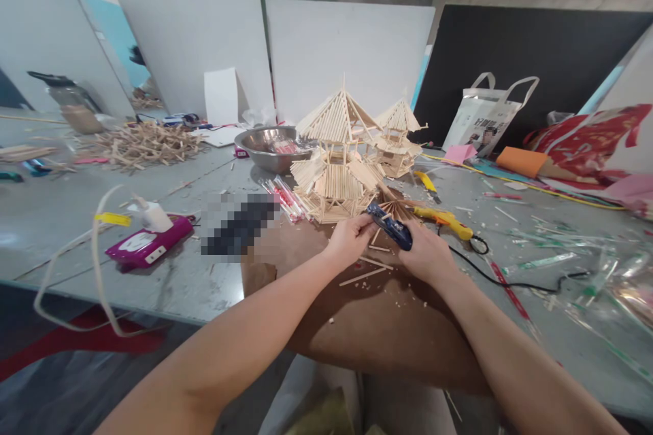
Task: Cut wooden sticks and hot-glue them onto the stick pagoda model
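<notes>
My right hand (426, 251) is closed around a dark blue hand tool (390, 225) that looks like a cutter; its exact kind is unclear. At the tool's far end, the fingers of my left hand (352, 239) are pinched together, and whatever lies between them is too small to make out. Short wooden sticks (363, 276) and pale crumbs lie below both hands on a brown board (367, 333). Just beyond my hands stands a tiered pavilion model (337, 180) built of thin sticks, with a pointed roof. A second stick pavilion (395, 143) is behind it to the right.
Right of my hands lies a yellow glue gun (449, 221) with a black cord. Clear plastic wrappers (596, 279) spread farther right. A metal bowl (270, 149), a heap of sticks (145, 146) and a purple power strip (150, 242) are on the left.
</notes>
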Available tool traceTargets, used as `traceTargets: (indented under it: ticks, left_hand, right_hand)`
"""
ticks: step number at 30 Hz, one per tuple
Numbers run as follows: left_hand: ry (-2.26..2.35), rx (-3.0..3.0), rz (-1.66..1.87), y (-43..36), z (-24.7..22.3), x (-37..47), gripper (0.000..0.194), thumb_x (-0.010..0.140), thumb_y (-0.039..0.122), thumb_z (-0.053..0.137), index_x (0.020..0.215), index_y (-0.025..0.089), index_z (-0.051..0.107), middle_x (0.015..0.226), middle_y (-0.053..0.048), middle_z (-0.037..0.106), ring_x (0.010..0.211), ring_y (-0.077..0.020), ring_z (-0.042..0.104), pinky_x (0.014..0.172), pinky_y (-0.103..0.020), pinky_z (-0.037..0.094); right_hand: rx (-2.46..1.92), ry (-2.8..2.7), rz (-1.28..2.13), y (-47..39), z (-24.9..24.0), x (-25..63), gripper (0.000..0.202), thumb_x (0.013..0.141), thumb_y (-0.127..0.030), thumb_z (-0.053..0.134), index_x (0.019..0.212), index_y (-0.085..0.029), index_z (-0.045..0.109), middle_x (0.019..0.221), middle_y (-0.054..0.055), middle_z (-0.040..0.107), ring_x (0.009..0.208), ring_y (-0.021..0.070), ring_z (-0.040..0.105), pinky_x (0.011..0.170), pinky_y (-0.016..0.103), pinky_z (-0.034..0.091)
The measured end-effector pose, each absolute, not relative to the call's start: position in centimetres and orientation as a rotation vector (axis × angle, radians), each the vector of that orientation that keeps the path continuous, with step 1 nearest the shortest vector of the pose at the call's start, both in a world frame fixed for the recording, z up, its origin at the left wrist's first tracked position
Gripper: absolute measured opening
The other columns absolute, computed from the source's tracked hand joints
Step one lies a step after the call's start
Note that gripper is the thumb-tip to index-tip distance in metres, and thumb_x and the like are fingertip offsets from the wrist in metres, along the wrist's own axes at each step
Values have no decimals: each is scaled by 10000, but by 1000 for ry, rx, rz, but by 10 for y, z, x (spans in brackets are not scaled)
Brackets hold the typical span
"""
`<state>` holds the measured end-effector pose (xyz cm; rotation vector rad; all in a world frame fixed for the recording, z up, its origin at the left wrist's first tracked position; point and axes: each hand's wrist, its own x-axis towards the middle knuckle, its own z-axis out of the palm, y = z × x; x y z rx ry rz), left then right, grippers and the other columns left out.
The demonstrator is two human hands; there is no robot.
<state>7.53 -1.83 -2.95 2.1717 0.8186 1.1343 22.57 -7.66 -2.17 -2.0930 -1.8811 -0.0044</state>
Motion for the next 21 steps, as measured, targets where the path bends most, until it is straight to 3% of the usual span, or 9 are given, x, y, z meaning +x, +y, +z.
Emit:
traceTargets:
  ticks: [21]
  left_hand:
    - [812, 2136, 1175, -19, -28, 75, 221, 739, 250, 482, 846, 141, 641, 707, -26, 635, 646, -129, 539, 618, -227, 416]
  right_hand:
    - [-2021, -1869, 54, -77, -23, 226, 405, 653, -221, 473, 1057, -202, 452, 918, 66, 570, 865, 216, 509, 687, 279, 332]
